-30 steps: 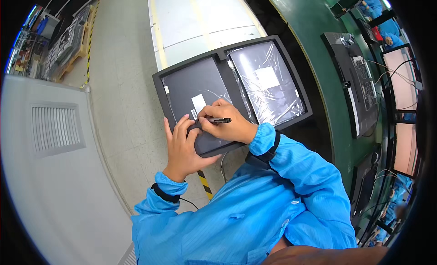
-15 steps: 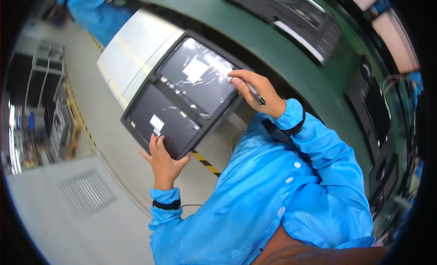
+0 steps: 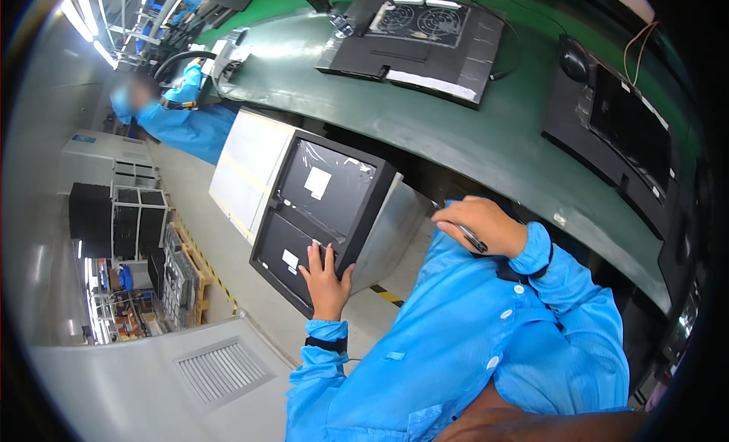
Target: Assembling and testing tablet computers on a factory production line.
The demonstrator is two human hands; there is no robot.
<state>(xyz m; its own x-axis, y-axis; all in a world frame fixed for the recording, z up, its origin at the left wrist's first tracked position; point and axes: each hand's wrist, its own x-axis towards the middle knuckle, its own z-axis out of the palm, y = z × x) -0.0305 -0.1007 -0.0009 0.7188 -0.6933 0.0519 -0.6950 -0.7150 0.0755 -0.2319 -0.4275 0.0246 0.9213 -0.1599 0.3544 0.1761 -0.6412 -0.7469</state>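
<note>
One spread left hand (image 3: 328,292) touches a black rectangular panel (image 3: 305,219), likely stiff, best edge-held; the right hand (image 3: 487,223) grips a slim black pen (image 3: 475,241).

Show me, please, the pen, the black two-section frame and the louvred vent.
Pen (image 3: 475,241): head view, on the visible part of its dark barrel.
Black two-section frame (image 3: 369,208): head view, on its right-hand rim.
Louvred vent (image 3: 224,371): head view, on its middle slats.
</note>
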